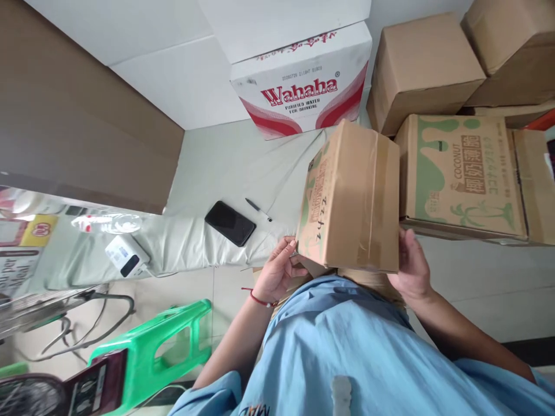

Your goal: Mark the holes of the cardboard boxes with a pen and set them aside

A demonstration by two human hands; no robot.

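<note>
A taped brown cardboard box (351, 202) is held tilted in front of my blue shirt, at the edge of the cloth-covered surface. Handwritten digits and green print show on its left side. My left hand (281, 268) grips its lower left corner, thumb on the side and fingers curled beneath. On the opposite side, my right hand (411, 266) presses against the lower right edge, its fingertips partly hidden behind the box. Left of the box lie a black phone (230, 223) and a pen (259, 210).
Right of the held box sits a printed coconut carton (463, 173), with plain brown boxes (427, 63) behind. A white and red Wahaha carton (303, 86) stands at the back. A white power bank (127, 255) and plastic bottle (106, 223) lie left, above a green stool (160, 346).
</note>
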